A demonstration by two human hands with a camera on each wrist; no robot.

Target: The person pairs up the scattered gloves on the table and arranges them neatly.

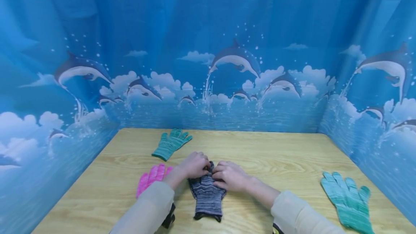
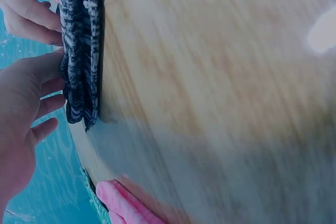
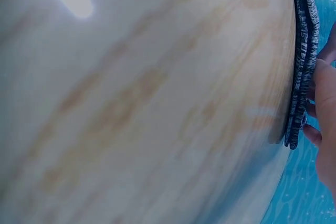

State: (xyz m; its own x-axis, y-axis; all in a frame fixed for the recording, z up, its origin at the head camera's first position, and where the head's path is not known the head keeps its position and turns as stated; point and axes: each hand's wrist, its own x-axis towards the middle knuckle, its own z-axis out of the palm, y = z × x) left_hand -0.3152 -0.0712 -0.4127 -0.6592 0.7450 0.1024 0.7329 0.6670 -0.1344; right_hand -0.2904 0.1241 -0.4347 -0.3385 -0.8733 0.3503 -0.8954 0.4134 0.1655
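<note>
A grey-and-black striped knit glove lies on the table in front of me, its dark cuff towards me. At its finger end, my left hand pinches the knit on the left side. My right hand grips the fingers from the right, with bent fingers close to the left ones. In the left wrist view, the glove shows edge-on as two stacked layers, the left hand at its far side. The right wrist view shows the right hand against the glove's edge; its fingertips are partly hidden.
A pink glove lies left, partly covered by the left arm. One green glove is at the back left, another green glove at the right. A blue dolphin-print curtain surrounds the wooden table.
</note>
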